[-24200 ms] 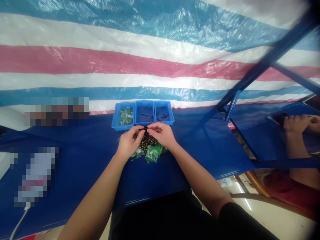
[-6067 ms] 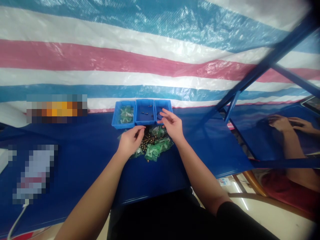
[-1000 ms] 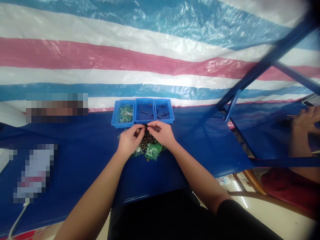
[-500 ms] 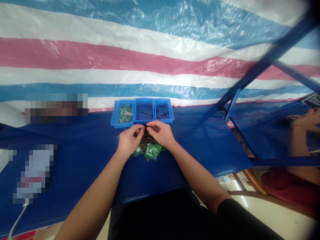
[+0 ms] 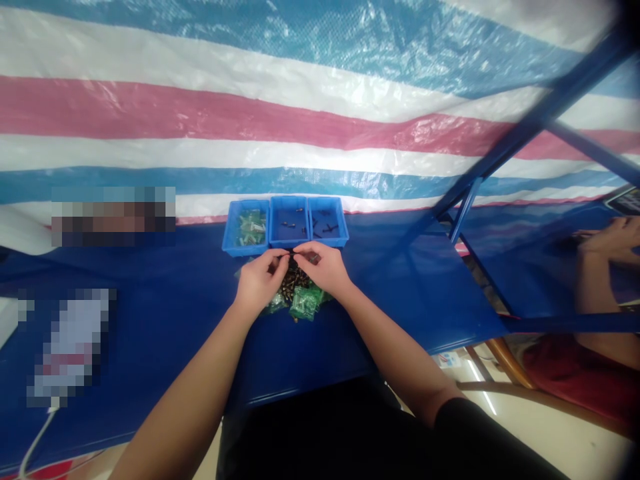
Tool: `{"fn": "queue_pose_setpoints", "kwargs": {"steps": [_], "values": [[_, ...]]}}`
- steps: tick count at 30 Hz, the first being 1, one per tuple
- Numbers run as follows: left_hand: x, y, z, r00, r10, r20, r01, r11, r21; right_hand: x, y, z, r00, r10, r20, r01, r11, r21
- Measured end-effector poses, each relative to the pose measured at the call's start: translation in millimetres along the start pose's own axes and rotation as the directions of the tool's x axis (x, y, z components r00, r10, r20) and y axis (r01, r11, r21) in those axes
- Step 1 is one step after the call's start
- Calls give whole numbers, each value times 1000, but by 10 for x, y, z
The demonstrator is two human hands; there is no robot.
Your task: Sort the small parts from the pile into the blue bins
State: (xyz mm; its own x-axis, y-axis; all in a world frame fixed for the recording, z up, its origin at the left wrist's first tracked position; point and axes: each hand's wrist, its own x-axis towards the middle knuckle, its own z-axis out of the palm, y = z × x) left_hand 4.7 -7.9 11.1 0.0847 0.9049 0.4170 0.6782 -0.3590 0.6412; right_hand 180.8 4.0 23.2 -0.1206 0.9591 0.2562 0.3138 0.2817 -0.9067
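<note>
My left hand (image 5: 257, 283) and my right hand (image 5: 325, 268) meet over the table, thumbs and forefingers closed in a pinch. Between their fingertips is a small thin dark piece (image 5: 293, 253), too small to identify. Beneath and between the hands lies a heap of small brass-and-black metal parts (image 5: 294, 285), partly hidden by my fingers. Green-tinted clear plastic packets (image 5: 304, 303) lie against the near side of this heap. Just beyond my fingertips stand three blue bins; the middle bin (image 5: 280, 237) holds a few small metal parts.
The left bin (image 5: 245, 251) contains greenish clear packets; the right bin (image 5: 343, 227) has thin dark pieces. On the blue table (image 5: 175, 333), a blurred-out object with a white cable (image 5: 35, 433) lies left. A blue metal frame (image 5: 467, 207) and another person's arm (image 5: 595, 273) are right.
Almost nothing differs. My hands stay pinched together in the same place, and less of the dark piece shows between the fingertips. The other person's hand at right has shifted slightly left.
</note>
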Motion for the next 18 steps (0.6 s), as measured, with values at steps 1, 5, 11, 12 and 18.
{"fn": "queue_pose_setpoints", "kwargs": {"steps": [1, 5, 11, 12, 18], "values": [[-1, -6, 5, 1000, 1, -7, -1, 1000, -1, -1, 0, 1, 1000, 1, 1, -1, 1000, -2], [-7, -30, 25, 1000, 1, -19, -1, 1000, -12, -3, 15, 7, 1000, -3, -4, 3, 1000, -2], [-5, -12, 11, 1000, 0, -19, 0, 1000, -22, 0, 45, 11, 1000, -11, -13, 11, 1000, 11], [-5, -1, 2, 1000, -8, -21, 7, 1000, -22, -1, 45, 11, 1000, -11, -12, 12, 1000, 11], [-3, 27, -24, 1000, -20, -8, 20, 1000, -13, -4, 22, 5, 1000, 2, -14, -2, 1000, -5]]}}
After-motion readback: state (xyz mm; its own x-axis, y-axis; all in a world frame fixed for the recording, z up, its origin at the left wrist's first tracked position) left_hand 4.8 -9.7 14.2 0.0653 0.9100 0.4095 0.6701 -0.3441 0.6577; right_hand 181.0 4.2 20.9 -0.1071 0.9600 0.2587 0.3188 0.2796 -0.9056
